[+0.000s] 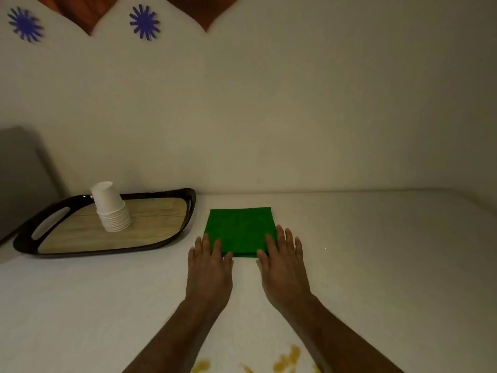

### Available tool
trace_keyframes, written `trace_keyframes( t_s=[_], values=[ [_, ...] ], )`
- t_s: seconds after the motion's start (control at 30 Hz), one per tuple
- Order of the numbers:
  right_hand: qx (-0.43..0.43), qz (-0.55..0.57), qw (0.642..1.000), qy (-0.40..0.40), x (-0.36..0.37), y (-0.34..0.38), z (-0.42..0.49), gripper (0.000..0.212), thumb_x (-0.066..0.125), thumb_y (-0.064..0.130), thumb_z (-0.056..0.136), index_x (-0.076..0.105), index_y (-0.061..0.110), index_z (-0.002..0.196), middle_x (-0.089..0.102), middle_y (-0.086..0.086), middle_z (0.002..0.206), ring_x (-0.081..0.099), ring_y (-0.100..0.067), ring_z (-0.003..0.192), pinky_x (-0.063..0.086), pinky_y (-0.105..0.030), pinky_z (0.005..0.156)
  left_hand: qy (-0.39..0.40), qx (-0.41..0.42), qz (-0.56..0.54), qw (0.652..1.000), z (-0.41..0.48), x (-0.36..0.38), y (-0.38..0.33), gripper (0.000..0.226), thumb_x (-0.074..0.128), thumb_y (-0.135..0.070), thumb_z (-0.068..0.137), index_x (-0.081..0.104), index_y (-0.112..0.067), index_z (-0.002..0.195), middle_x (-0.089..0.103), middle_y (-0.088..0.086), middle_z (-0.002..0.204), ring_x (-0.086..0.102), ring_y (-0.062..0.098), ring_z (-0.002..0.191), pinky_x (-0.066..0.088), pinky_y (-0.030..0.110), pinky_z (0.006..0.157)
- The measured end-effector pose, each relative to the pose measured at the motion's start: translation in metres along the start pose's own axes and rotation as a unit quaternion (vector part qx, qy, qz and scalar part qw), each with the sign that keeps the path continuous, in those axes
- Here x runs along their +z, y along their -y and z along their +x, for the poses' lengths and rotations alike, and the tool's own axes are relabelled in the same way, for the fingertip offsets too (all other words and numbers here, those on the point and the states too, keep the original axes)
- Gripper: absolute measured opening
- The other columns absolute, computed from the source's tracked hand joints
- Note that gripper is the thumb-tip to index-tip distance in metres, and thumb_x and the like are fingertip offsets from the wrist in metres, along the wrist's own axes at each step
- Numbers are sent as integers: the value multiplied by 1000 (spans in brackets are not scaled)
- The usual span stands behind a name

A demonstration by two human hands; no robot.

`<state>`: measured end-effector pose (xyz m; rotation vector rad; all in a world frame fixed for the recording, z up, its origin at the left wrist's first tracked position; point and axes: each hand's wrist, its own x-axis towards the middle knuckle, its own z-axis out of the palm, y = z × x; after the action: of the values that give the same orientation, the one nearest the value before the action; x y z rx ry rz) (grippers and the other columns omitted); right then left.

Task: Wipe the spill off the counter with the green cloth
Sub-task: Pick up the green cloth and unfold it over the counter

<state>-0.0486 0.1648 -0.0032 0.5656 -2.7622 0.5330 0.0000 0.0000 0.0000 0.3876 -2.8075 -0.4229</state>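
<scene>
A folded green cloth (239,228) lies flat on the white counter (376,251), near the back wall. My left hand (209,267) rests palm down at the cloth's near left corner, fingertips overlapping its edge. My right hand (282,262) lies palm down at the near right corner, fingers spread over the cloth's right side. Neither hand grips it. Yellow-orange patches of spill (286,359) mark the counter at the bottom edge, between and under my forearms, partly cut off by the frame.
A dark-rimmed tray (172,238) with a wood-pattern base sits left of the cloth, holding an upside-down stack of white paper cups (111,207). A grey panel (21,179) leans at the far left. The wall runs close behind the cloth.
</scene>
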Motion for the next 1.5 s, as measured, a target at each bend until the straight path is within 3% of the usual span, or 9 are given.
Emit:
trace_keyframes(
  t_s=[0.23,0.37,0.63,0.8,0.9,1.03,1.13,1.27,1.5],
  values=[
    [28,-14,999,35,25,-13,32,51,23,43,107,33,21,153,25,-18,164,14,-35,153,0,-53,124,-1,-46,22,999,31,7,14,41,34,-37,103,51,-21,138,58,7,136,49,25,129,24,50,117],
    [43,-21,997,53,29,-13,38,46,27,42,107,40,24,148,41,-15,155,25,-35,149,3,-56,123,-49,-67,10,997,34,4,14,35,46,-40,99,61,-22,124,68,3,111,58,23,107,36,43,97],
    [61,20,998,24,30,-1,41,34,40,29,105,51,19,136,56,-10,135,45,-27,130,21,-51,119,-39,-136,-121,983,45,-4,3,42,61,-21,92,56,-14,133,67,10,117,58,30,113,36,45,100],
    [36,98,994,-15,29,5,43,31,52,4,98,59,14,127,62,-7,111,54,-21,101,45,-37,89,-65,-118,-236,962,41,-5,0,42,63,-7,90,58,-11,131,70,14,116,67,28,103,53,47,97],
    [45,182,981,-40,23,10,42,38,51,-7,95,62,10,127,62,-9,110,57,-20,100,53,-36,85,-74,-122,-310,940,37,-10,0,39,62,-2,91,61,-9,128,69,12,119,67,24,101,59,30,84],
    [38,238,966,-96,5,16,34,37,50,-5,97,62,11,129,62,-6,118,58,-18,105,54,-32,86,-105,-105,-364,919,32,-25,-2,34,65,0,89,65,-11,121,65,3,108,60,4,84,46,-1,60],
    [31,277,953,-121,-15,23,25,37,51,-5,96,64,12,127,62,-4,121,58,-13,102,50,-23,85,-124,-95,-406,901,21,-41,-5,33,67,-2,87,67,-15,117,66,0,103,63,2,88,55,9,71],
    [11,295,945,-139,-45,27,6,38,52,-8,92,66,11,123,63,-7,119,60,-17,102,52,-29,92,-129,-82,-443,883,2,-64,-13,32,70,-3,85,69,-17,113,71,2,104,69,15,98,60,38,90],
    [41,281,947,-149,-99,14,-58,39,55,-9,91,66,11,123,64,-10,116,59,-21,105,46,-27,94,-83,-71,-481,870,-62,-89,-42,25,73,-8,83,73,-16,107,74,4,100,72,20,94,60,49,85]
  ],
)
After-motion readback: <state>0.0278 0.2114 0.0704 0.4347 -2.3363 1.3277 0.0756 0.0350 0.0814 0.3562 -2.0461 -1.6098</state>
